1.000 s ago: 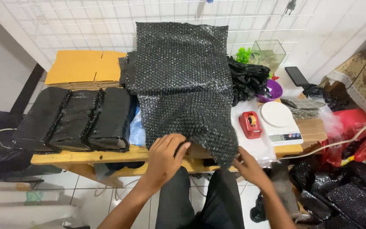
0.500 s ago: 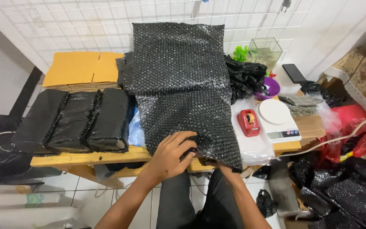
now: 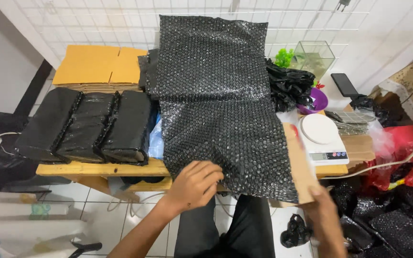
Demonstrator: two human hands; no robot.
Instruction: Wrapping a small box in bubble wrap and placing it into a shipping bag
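- A black bubble-wrap sheet [image 3: 216, 100] lies spread flat down the middle of the tabletop [image 3: 101, 168], its far end against the white wire grid at the wall and its near edge hanging a little over the front.
- The left hand [image 3: 198, 185] rests on the sheet's near left corner, fingers [image 3: 212, 173] curled down onto the plastic and pressing it; whether they pinch the edge I cannot tell.
- The right hand [image 3: 323, 206] is partly blurred at the sheet's near right corner, and its fingers appear closed on the lower end of a flat brown cardboard piece [image 3: 299, 160], which stands slanted along the sheet's right edge.
- Judging by this, the sheet is laid out and smoothed, the cardboard piece is only now at its side, and nothing is yet wrapped in this sheet: no fold is turned over, no tape is on it.
- Three black wrapped parcels [image 3: 84, 126] sit side by side at the left of the tabletop, so some bundles look finished.
- Behind them lies a stack of flat brown cardboard [image 3: 96, 67], unwrapped.
- To the right stand a white kitchen scale [image 3: 322, 138], a heap of black plastic bags [image 3: 288, 86], a purple bowl [image 3: 317, 101] and a small glass tank [image 3: 314, 56].
- More black bubble wrap [image 3: 388, 224] lies piled on the floor at the right.
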